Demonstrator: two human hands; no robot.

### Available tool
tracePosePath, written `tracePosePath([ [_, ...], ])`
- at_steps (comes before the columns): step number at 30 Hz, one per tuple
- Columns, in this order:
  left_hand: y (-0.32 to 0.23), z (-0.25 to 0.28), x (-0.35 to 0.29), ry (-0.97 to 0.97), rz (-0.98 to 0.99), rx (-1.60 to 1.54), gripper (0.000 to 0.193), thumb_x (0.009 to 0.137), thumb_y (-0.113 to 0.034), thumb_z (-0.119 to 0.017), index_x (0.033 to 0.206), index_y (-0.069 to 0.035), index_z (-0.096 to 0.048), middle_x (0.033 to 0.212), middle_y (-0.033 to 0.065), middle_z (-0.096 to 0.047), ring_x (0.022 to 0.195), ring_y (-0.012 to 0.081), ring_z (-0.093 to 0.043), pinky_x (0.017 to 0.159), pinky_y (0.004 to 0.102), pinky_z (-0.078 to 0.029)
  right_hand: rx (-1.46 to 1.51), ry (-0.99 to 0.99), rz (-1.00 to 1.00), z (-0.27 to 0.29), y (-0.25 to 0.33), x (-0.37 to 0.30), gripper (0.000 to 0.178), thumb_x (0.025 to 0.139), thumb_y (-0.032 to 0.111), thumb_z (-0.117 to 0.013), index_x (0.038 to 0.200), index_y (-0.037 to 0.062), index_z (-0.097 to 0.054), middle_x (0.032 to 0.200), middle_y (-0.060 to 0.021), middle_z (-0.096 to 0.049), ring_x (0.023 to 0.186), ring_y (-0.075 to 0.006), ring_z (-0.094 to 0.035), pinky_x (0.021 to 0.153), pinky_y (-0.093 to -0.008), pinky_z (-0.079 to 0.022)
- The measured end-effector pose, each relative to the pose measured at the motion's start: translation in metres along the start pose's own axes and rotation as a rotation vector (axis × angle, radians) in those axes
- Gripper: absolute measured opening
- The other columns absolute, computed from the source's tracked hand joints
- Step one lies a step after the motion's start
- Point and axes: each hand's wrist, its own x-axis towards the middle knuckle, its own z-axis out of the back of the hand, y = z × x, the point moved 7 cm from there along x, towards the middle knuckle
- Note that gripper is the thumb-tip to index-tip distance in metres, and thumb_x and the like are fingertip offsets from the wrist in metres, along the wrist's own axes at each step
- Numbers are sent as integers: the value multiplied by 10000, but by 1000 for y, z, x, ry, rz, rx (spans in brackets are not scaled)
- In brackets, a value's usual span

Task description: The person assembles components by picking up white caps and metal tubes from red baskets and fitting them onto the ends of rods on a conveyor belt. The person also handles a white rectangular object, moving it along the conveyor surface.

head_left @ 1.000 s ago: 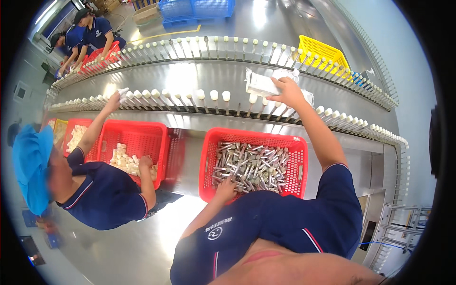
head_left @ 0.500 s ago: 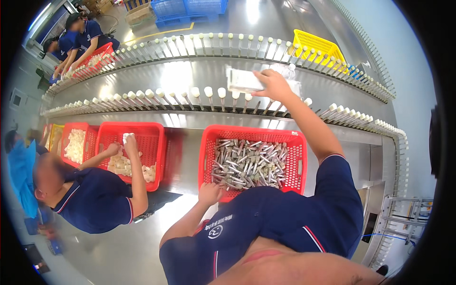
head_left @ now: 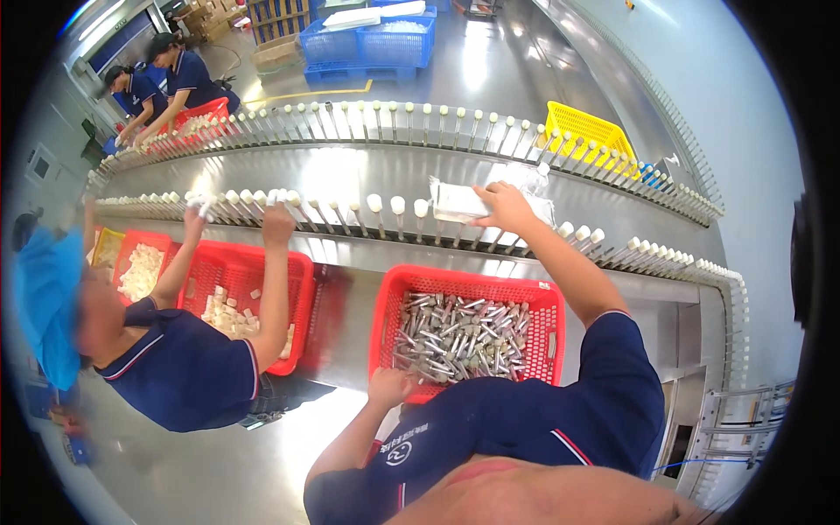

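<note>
My right hand [head_left: 506,207] has its fingers and thumb around a white plastic-wrapped packet [head_left: 457,202] on the metal bench, just behind the near row of pegs. More white wrapping [head_left: 535,184] lies beside that hand. My left hand [head_left: 389,385] is closed at the near left corner of a red basket [head_left: 380,319], its fingers curled on the rim. Many metal rods with dull, pale greenish heads [head_left: 464,337] fill the basket in a loose heap.
Two lines of upright rods with white tips [head_left: 398,207] cross the bench and curve away right. To my left, a co-worker [head_left: 188,367] reaches to the near line over a red basket of white pieces [head_left: 302,306]. A yellow basket [head_left: 591,131] stands beyond the far line.
My right hand has lowered the white packet toward the bench, from a tilted pose to a flatter one. My left hand stays at the basket corner. The co-worker's hands moved from the basket to the pegs.
</note>
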Motion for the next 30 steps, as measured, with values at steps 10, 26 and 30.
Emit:
tracePosePath([
  [10, -8, 10, 3, -62, -27, -21, 285, 838, -361, -497, 839, -154, -694, 708, 92, -655, 693, 275, -636, 658, 436, -411, 11, 95, -41, 7, -1, -1, 786, 607, 494, -786, 1228, 54, -591, 1032, -170, -623, 994, -326, -569, 863, -405, -464],
  [26, 7, -2, 6, -21, 20, -58, 201, 767, -287, -599, 812, -102, -665, 755, 84, -625, 753, 251, -610, 742, 401, -419, 10, 19, -82, 24, -22, -1, 754, 615, 463, -789, 1222, 58, -597, 1009, -159, -627, 982, -316, -569, 874, -400, -441],
  [30, 9, 2, 2, -41, 14, -41, 204, 768, -289, -597, 813, -103, -667, 745, 82, -620, 749, 252, -609, 738, 403, -418, 47, 34, -61, 13, -14, -5, 744, 613, 459, -789, 1223, 76, -601, 1009, -150, -626, 962, -309, -573, 865, -398, -452],
])
